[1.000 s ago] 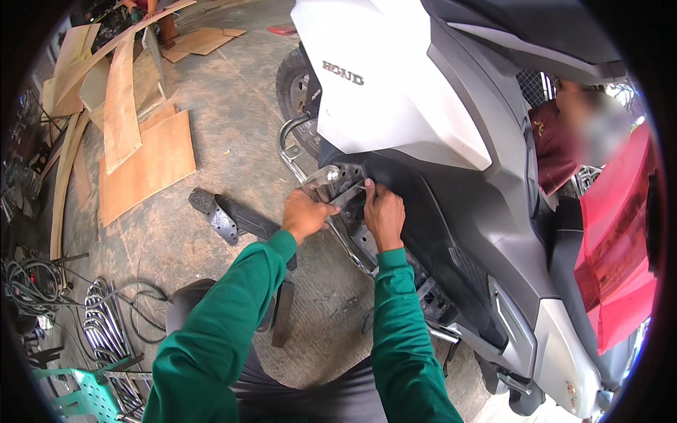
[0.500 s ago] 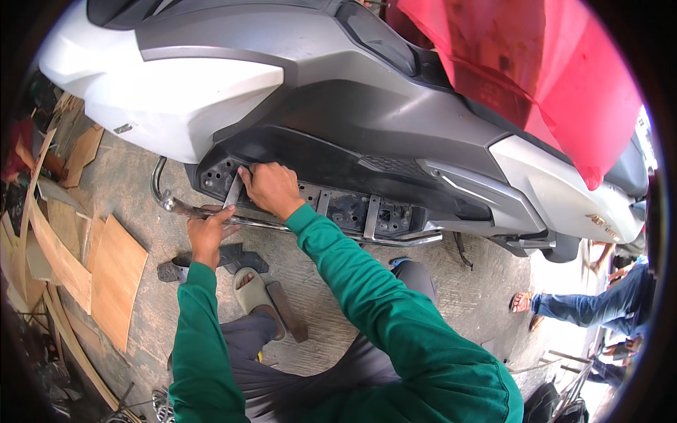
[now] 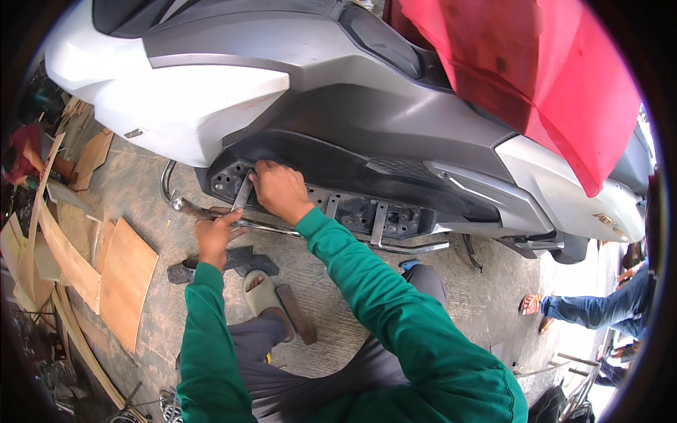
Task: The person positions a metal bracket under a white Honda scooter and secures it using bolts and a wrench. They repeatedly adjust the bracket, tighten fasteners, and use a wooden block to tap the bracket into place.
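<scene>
A bent chrome tube bar (image 3: 271, 227) runs along the lower side of a silver, white and grey scooter (image 3: 338, 106). Flat metal brackets join it to the black, hole-studded footboard base (image 3: 352, 213). My left hand (image 3: 214, 240) closes round the bar where the front bracket (image 3: 243, 194) meets it. Over that bracket's upper end is my right hand (image 3: 283, 192), fingers bent and pressed together against the footboard. Whatever those fingertips may hold is hidden. Two more brackets, a rear one (image 3: 379, 224) and a middle one (image 3: 331, 206), show right of my right hand.
Thin wooden boards (image 3: 127, 282) lie at the left on the concrete floor. Dark parts (image 3: 243, 262) and a brown block (image 3: 297, 315) sit near my sandalled foot (image 3: 262, 292). A red sheet (image 3: 529, 84) drapes the scooter's seat. Another person's leg (image 3: 592, 310) extends at the right.
The whole view has shifted slightly, so the scene sits a little farther right. Both hands keep their places on the bar and front bracket.
</scene>
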Available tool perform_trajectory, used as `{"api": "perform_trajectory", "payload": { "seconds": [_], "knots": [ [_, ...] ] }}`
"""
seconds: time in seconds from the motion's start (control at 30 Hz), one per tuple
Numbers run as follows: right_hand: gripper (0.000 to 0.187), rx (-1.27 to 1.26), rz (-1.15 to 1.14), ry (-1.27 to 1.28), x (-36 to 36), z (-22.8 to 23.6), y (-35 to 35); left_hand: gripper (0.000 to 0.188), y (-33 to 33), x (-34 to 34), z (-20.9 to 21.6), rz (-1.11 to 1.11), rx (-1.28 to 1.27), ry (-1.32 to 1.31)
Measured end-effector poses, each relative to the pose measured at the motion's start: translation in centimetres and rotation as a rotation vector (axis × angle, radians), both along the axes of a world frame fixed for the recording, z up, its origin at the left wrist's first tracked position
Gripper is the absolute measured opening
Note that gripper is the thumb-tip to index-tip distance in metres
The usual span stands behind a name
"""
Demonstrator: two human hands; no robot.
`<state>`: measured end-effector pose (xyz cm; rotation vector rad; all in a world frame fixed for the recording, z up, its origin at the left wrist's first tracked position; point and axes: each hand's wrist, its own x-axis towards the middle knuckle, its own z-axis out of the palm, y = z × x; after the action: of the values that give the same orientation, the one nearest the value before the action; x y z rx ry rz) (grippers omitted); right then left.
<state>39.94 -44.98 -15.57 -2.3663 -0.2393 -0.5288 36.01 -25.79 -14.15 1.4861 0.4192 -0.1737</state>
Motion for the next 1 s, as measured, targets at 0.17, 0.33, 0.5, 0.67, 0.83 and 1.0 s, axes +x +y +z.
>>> {"api": "perform_trajectory", "payload": {
  "seconds": [0.17,0.33,0.5,0.67,0.83,1.0],
  "knots": [
    [0.041,-0.012,-0.053,0.256,1.0,0.2,0.3,0.025,-0.5,-0.3,0.4,0.009,0.024,-0.051],
    [0.032,0.074,-0.03,0.151,0.5,0.0,-0.1,0.027,-0.7,-0.4,0.9,0.008,0.033,-0.045],
    [0.022,-0.003,0.085,-0.03,0.0,-0.2,-0.3,0.025,-0.7,-0.6,1.2,0.028,0.016,-0.029],
    [0.021,-0.059,0.057,0.023,0.2,-0.2,0.2,0.021,-0.5,-0.5,1.3,0.013,-0.004,-0.013],
    [0.029,-0.113,-0.002,0.143,0.5,0.3,0.6,0.018,-0.5,-0.6,1.6,0.01,-0.032,-0.009],
    [0.035,-0.039,0.012,0.059,0.2,0.5,-0.1,0.017,-0.6,-0.7,1.7,0.022,-0.015,-0.01]
  ]
}}
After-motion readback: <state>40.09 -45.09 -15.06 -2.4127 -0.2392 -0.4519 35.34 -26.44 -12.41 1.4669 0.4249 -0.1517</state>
